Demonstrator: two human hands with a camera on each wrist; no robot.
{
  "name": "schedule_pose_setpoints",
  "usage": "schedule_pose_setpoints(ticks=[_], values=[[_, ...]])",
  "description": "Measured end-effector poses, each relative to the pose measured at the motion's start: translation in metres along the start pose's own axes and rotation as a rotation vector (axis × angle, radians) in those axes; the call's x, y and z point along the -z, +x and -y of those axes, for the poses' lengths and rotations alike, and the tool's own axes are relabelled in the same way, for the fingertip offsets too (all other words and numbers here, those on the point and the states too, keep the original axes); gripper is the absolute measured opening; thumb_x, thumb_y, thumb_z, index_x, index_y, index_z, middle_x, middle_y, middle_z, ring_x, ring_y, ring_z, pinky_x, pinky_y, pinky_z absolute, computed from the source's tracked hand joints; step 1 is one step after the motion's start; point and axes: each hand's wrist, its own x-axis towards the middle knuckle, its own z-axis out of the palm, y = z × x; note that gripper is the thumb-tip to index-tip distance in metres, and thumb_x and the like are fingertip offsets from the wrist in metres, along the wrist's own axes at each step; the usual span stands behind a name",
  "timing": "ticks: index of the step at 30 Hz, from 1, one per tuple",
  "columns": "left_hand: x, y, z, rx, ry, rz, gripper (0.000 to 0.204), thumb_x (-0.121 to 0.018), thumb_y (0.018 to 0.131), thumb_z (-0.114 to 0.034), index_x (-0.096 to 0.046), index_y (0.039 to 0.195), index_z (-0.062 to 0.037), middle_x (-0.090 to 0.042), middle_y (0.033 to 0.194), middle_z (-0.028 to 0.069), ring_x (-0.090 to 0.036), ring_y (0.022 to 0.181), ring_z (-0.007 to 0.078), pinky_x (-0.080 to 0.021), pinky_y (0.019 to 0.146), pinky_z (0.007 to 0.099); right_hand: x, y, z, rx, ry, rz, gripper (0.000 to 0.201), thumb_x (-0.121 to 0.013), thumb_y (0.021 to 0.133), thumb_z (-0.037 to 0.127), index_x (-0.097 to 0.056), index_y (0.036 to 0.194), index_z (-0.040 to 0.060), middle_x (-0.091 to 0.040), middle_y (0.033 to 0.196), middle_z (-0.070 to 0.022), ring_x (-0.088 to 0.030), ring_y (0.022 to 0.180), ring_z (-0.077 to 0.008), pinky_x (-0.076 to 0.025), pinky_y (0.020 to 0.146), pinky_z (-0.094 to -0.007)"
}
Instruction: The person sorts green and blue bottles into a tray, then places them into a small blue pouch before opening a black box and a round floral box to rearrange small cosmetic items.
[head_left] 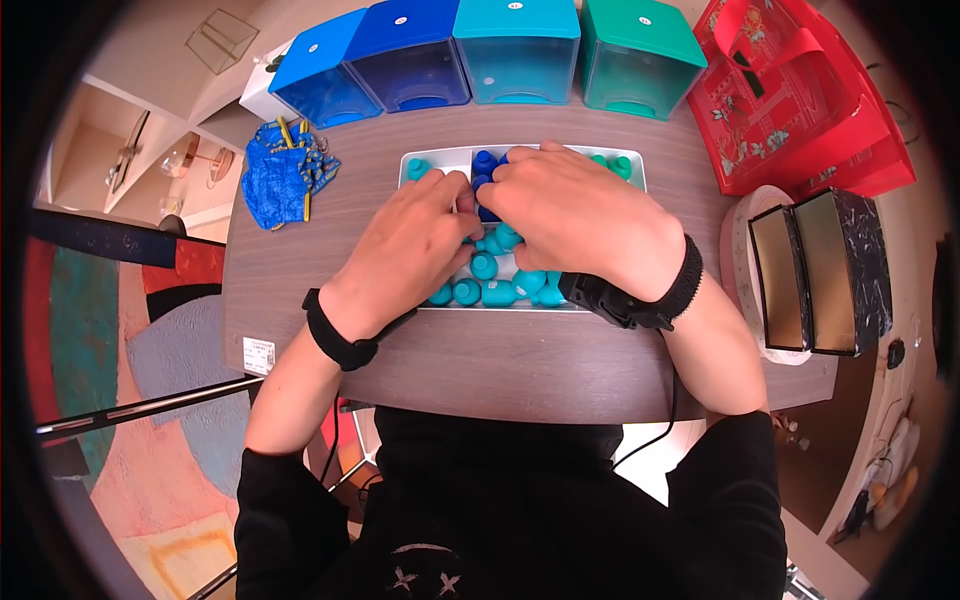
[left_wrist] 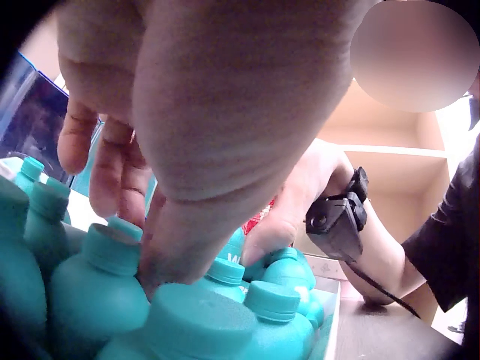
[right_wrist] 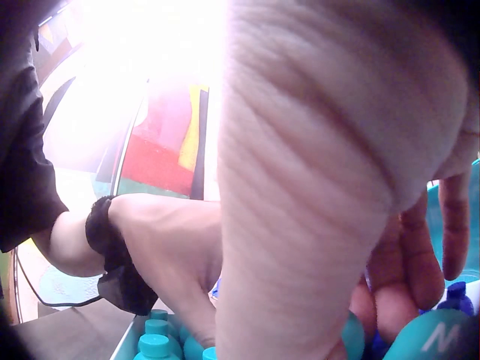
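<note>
Both hands reach into a white divided tray (head_left: 645, 180) of small teal, dark blue and green screw-cap bottles. Curled downward, the left hand (head_left: 415, 235) has its thumb and index finger close beside the teal bottles (head_left: 484, 265) in the front section; I cannot tell whether it grips one. The right hand (head_left: 580, 205) lies over the middle and right of the tray, holding a teal bottle (head_left: 507, 237) between thumb and index finger. Its knuckles are beside the dark blue bottles (head_left: 485, 162). Green bottles (head_left: 621, 166) show at the back right. The palms hide much of the tray.
Four plastic bins stand along the back: light blue (head_left: 325, 75), dark blue (head_left: 410, 60), turquoise (head_left: 517, 60) and green (head_left: 640, 60). A folded blue bag (head_left: 278, 180) lies left. On the right are a red gift bag (head_left: 790, 110) and an open black box (head_left: 840, 270).
</note>
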Motion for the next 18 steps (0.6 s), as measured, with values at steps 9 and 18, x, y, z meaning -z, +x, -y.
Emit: schedule_pose_setpoints(ticks=[9,18], values=[[-0.003,0.003,-0.001,-0.02,0.057,-0.005,0.02,-0.077,0.07,-0.006,-0.072,0.089,-0.0034,-0.056,0.094,0.0101,-0.056,0.094,0.0291,-0.047,0.085,0.0419,0.0,0.001,0.001,0.019,0.004,-0.014,0.03,-0.077,0.067,0.008,-0.066,0.094,-0.0001,-0.065,0.092,-0.0152,-0.06,0.1,-0.0339,-0.048,0.09,-0.0454],[0.02,0.0,-0.002,0.043,-0.02,-0.088,0.015,-0.075,0.073,-0.008,-0.07,0.087,-0.005,-0.06,0.094,0.0085,-0.061,0.09,0.0285,-0.05,0.08,0.0405,0.008,0.0,0.006,0.014,-0.029,-0.022,0.031,-0.071,0.067,0.003,-0.066,0.097,-0.0009,-0.065,0.091,-0.0158,-0.061,0.099,-0.034,-0.048,0.087,-0.0445]])
